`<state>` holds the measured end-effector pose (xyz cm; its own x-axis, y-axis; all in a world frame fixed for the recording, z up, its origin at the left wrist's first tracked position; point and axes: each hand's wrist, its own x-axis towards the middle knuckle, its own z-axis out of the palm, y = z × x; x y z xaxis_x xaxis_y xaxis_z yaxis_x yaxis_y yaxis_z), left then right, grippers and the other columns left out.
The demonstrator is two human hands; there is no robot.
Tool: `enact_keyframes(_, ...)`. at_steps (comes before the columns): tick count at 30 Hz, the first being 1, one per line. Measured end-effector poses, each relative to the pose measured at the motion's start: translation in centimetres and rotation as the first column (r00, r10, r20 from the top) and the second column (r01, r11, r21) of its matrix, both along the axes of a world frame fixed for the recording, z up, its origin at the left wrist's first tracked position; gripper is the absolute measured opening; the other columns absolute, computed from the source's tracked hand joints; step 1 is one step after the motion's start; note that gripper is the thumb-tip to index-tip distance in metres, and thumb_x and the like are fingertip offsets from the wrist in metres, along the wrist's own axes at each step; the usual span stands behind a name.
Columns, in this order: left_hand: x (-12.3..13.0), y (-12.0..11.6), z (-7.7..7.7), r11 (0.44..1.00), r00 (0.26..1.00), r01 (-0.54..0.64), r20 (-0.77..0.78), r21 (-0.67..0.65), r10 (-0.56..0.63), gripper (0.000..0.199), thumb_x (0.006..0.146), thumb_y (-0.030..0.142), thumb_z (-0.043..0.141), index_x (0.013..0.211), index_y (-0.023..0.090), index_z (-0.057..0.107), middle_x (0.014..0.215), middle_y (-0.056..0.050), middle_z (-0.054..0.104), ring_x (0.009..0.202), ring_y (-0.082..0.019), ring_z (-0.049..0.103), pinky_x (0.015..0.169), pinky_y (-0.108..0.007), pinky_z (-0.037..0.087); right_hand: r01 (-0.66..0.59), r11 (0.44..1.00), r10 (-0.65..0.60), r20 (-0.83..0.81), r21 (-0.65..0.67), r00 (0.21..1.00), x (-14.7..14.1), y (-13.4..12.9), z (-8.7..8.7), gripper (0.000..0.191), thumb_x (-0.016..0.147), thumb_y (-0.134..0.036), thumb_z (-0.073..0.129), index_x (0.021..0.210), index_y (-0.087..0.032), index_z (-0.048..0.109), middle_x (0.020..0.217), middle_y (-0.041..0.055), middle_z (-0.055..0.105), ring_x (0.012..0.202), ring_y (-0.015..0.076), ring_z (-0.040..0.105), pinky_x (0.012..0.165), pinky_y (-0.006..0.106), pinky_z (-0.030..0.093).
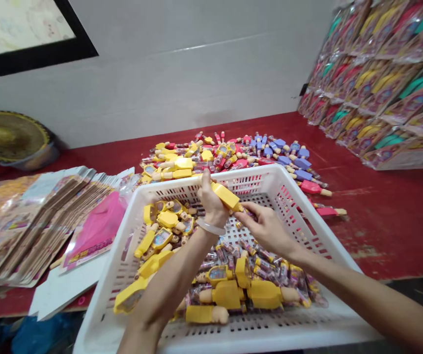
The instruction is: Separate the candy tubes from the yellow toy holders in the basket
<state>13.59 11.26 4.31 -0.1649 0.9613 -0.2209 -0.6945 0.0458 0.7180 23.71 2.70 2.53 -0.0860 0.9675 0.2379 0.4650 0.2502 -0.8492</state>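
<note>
Gripping yellow toy, your left hand has fingers wrapped; your right hand pinches its end, above white basket.

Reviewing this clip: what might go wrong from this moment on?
The yellow paddle-shaped toy, in the left hand with the right hand's fingers at its end, could slip, drop into the white basket and get mixed among similar ones. The white cards reach the front edge of the red table and might slide off if bumped.
</note>
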Motion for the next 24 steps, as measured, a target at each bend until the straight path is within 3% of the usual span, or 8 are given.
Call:
enact_keyframes(4,-0.8,0.0,0.0,0.989,0.998,0.055,-0.019,0.134,-0.053,0.043,0.074,0.058,0.061,0.068,0.021,0.040,0.046,0.008,0.042,0.036,-0.009,0.045,0.043,-0.022,0.040,-0.482,0.786,0.186,-0.596,-0.387,0.781,0.9,1.5,-0.5,0.049,0.085,-0.064,0.046,0.080,-0.017,0.056,0.060,-0.0004,0.052,0.034,0.0074,0.031,0.033,0.022,0.023)
enact_keyframes(8,-1.3,1.1,-0.6,0.996,0.996,-0.079,-0.049,0.028,0.080,0.042,0.070,0.056,0.064,0.069,0.021,0.041,0.046,0.008,0.046,0.037,-0.010,0.047,0.043,-0.021,0.040,-0.152,0.961,0.064,-0.348,-0.231,0.935,0.3,1.3,-1.0,0.043,0.080,-0.058,0.060,0.095,-0.017,0.060,0.074,0.0041,0.060,0.050,0.0133,0.050,0.038,0.021,0.033)
enact_keyframes(10,-1.5,1.3,-0.8,0.997,0.997,-0.075,-0.014,0.009,0.075,0.042,0.070,0.055,0.064,0.068,0.021,0.040,0.046,0.008,0.046,0.038,-0.010,0.047,0.043,-0.020,0.039,-0.027,0.990,-0.017,-0.312,-0.136,0.950,-0.3,0.9,-1.2,0.038,0.080,-0.054,0.064,0.094,-0.019,0.059,0.071,0.0015,0.057,0.051,0.0121,0.047,0.040,0.020,0.032)
enact_keyframes(12,-1.5,1.1,-1.0,0.998,1.000,-0.001,0.026,0.055,-0.001,0.042,0.071,0.055,0.062,0.067,0.021,0.039,0.045,0.008,0.044,0.036,-0.009,0.046,0.042,-0.020,0.038,-0.163,0.950,0.018,-0.476,-0.266,0.879,-0.6,0.7,-1.6,0.039,0.084,-0.059,0.057,0.084,-0.020,0.054,0.058,-0.0042,0.046,0.041,0.0088,0.034,0.036,0.020,0.025)
enact_keyframes(14,-1.4,0.7,-1.5,0.994,0.999,0.042,0.028,0.100,-0.045,0.041,0.072,0.055,0.061,0.067,0.021,0.039,0.045,0.008,0.043,0.036,-0.009,0.045,0.042,-0.020,0.038,-0.408,0.817,0.055,-0.651,-0.406,0.757,-0.7,0.8,-2.0,0.044,0.087,-0.064,0.047,0.079,-0.021,0.048,0.051,-0.0087,0.034,0.033,0.0069,0.023,0.033,0.020,0.020)
enact_keyframes(16,-1.2,0.6,-2.2,0.996,0.997,0.014,-0.079,0.084,-0.008,0.041,0.073,0.057,0.057,0.068,0.020,0.039,0.047,0.007,0.044,0.038,-0.010,0.047,0.043,-0.021,0.041,-0.493,0.747,0.097,-0.661,-0.446,0.744,-0.3,1.2,-2.4,0.048,0.089,-0.067,0.040,0.083,-0.020,0.049,0.051,-0.0078,0.038,0.032,0.0081,0.028,0.032,0.021,0.023)
enact_keyframes(20,-2.2,4.1,-2.9,0.981,0.910,-0.196,-0.371,0.007,0.185,0.040,0.083,0.058,0.044,0.076,0.019,0.044,0.060,0.002,0.053,0.054,-0.013,0.059,0.054,-0.023,0.050,-0.107,0.977,0.081,-0.143,-0.186,0.986,1.6,2.0,-2.6,0.055,0.082,-0.060,0.060,0.119,-0.019,0.052,0.077,0.0027,0.061,0.060,0.0184,0.058,0.049,0.028,0.045)
enact_keyframes(24,-7.3,10.7,-1.2,0.932,0.755,-0.354,-0.565,0.076,0.333,0.045,0.091,0.054,0.038,0.102,0.013,0.052,0.090,-0.009,0.063,0.086,-0.019,0.065,0.073,-0.029,0.053,0.153,0.987,-0.153,-0.015,-0.047,0.988,4.8,2.9,-3.0,0.062,0.088,-0.059,0.052,0.135,-0.021,0.041,0.096,0.0075,0.065,0.082,0.0233,0.063,0.067,0.033,0.051)
